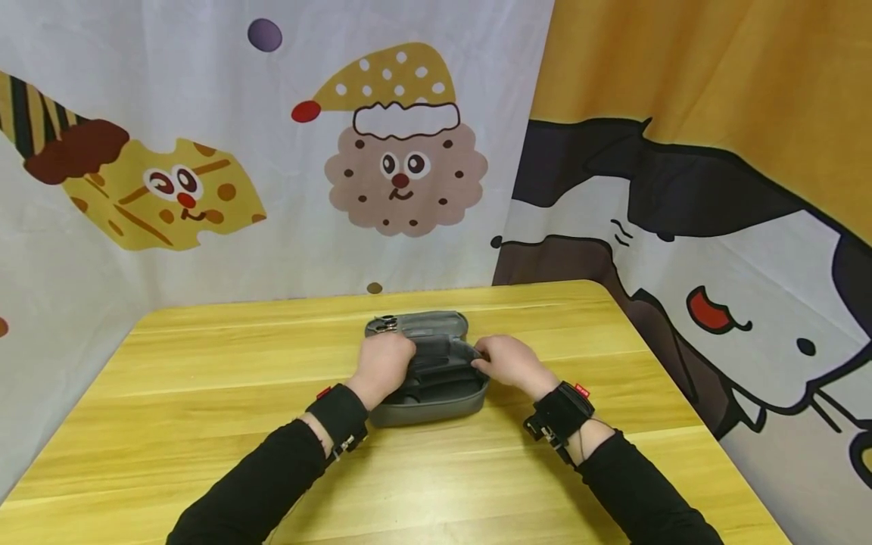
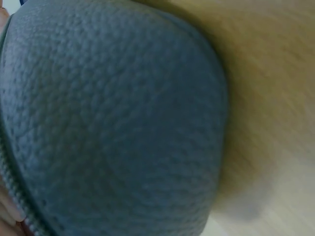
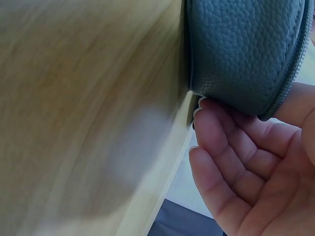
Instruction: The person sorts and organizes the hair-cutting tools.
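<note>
A grey pebbled case (image 1: 428,412) with a zipper edge lies unzipped on the wooden table, its lid (image 1: 436,322) folded back behind it. Dark compartments divide the inside. Small metal tools with loop handles (image 1: 386,325) sit at the lid's left end. My left hand (image 1: 385,365) is over the case's left side, fingers bent down towards the inside; I cannot tell whether they hold anything. In the left wrist view, the case's outer wall (image 2: 118,118) hides most of that hand. At the right end, my right hand (image 1: 509,360) grips the zippered rim between thumb and fingers.
The wooden table (image 1: 218,378) has rounded back corners. Behind it hangs a pale curtain (image 1: 286,250) with cartoon food prints, and a cartoon-print curtain (image 1: 749,303) runs along the right side. Black wrist straps (image 1: 562,415) with small cameras are on both wrists.
</note>
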Demonstrator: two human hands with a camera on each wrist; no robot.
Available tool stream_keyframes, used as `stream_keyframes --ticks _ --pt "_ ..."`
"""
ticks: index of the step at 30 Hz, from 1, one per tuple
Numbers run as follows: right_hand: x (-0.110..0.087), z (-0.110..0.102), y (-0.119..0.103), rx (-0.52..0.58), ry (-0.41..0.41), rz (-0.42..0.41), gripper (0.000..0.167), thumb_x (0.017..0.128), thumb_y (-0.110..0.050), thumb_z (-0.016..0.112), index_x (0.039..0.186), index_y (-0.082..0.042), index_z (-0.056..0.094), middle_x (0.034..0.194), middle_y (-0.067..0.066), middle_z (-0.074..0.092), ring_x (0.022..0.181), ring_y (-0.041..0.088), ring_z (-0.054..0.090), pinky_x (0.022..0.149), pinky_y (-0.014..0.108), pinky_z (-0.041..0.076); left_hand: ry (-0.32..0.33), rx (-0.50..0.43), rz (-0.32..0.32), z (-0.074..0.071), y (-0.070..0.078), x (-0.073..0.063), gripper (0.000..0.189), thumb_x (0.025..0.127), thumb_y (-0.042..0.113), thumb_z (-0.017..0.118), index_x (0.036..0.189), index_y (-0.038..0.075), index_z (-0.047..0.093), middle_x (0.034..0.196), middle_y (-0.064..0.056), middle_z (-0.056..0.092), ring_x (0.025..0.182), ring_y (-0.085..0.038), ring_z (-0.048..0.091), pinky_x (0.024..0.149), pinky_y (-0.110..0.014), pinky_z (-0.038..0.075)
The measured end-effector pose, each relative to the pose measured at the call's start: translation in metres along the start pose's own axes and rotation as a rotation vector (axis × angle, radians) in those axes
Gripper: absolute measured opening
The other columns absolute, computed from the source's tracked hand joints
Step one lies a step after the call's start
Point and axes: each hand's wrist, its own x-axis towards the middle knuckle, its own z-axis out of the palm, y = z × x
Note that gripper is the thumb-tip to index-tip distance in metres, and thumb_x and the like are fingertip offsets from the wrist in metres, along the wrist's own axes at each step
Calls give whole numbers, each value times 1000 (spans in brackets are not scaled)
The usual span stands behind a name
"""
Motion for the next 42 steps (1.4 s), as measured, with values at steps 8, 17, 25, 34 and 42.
stream_keyframes --ticks 8,17,25,34,42 --pt "0 1 -2 -21 -2 -2 9 94 -19 71 92 -11 68 76 -3 58 63 15 49 61 33 38 3 39 61 3 1 -3 31 89 4 71 62 18 64 61 -3 57 58 -22 59 46 -36 48" --pt "0 1 -2 -27 1 -6 9 94 -19 71 89 -12 67 73 -3 56 62 15 47 61 33 36 17 42 72 9 -1 -2 30 87 3 72 63 18 64 62 -4 58 58 -23 59 46 -37 48" --pt "2 3 0 -30 5 0 10 94 -19 71 89 -11 67 73 -3 56 63 15 48 61 33 37 5 -3 59 4 -1 -5 28 89 2 70 66 17 65 64 -5 56 58 -23 57 45 -34 44" --pt "1 1 -1 -30 10 -9 10 94 -18 71 88 -11 67 72 -3 55 62 15 47 61 32 36 9 -155 -8 -19 -16 -10 20 79 13 84 75 16 64 72 -3 58 65 -22 58 54 -32 47" --pt "0 1 0 -14 13 -23 10 94 -19 70 91 -10 67 73 -3 55 63 15 46 61 32 35 -2 -227 -100 -31 -36 -15 16 80 15 83 78 16 68 72 0 57 64 -19 57 56 -32 45"
